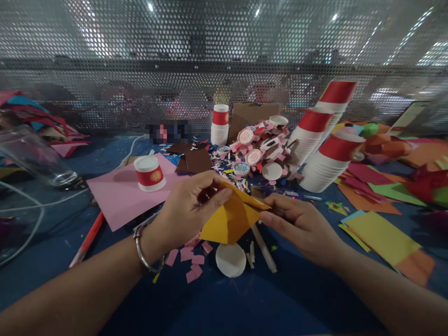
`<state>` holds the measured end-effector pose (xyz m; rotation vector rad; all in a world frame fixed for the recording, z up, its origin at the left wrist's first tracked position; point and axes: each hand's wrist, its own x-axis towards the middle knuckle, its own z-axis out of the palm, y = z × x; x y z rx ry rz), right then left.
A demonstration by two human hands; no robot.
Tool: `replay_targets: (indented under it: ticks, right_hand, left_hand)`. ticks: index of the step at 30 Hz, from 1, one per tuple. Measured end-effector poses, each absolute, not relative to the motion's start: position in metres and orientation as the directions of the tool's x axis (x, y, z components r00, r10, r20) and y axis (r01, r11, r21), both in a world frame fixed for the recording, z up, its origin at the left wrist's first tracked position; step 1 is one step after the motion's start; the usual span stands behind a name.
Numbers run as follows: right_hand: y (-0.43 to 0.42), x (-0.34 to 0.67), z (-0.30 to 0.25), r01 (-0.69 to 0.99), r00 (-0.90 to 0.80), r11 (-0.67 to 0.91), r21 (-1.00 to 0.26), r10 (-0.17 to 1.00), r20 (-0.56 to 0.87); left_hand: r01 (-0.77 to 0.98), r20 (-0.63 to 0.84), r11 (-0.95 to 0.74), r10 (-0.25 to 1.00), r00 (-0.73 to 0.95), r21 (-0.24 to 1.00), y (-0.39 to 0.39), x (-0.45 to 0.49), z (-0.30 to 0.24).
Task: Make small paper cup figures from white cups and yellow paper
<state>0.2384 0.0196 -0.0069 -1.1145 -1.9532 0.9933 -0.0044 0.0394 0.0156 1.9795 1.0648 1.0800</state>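
Observation:
A folded sheet of yellow paper (231, 219) is held up between both hands above the blue table. My left hand (194, 205) pinches its upper left part, thumb on the near face and the other fingers behind. At the right corner, my right hand (294, 219) grips the paper between thumb and fingers. Just below the paper lies a round white disc (231, 260). Small pink paper pieces (192, 259) are scattered to the disc's left, and a flat wooden-looking stick (265, 249) lies to its right.
A red-and-white paper cup (150, 173) stands upside down on pink paper (115, 205). Tall cup stacks (329, 163) lean at the right, beside a heap of cut paper pieces (261, 149). Coloured sheets (385, 233) lie far right. A clear glass container (38, 156) tilts at left.

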Motion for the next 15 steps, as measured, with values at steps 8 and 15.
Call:
replay_targets:
  ticks: [8, 15]
  right_hand:
    - [0.0169, 0.2403, -0.0106, 0.352, -0.445, 0.284, -0.892, 0.889, 0.108]
    - [0.0215, 0.2380, -0.0110, 0.305, -0.468, 0.298, -0.905, 0.874, 0.130]
  left_hand:
    - [0.282, 0.244, -0.347, 0.907, 0.342, 0.895, 0.0374, -0.0036, 0.0136]
    - [0.272, 0.223, -0.329, 0.907, 0.356, 0.904, 0.0389, -0.0031, 0.0122]
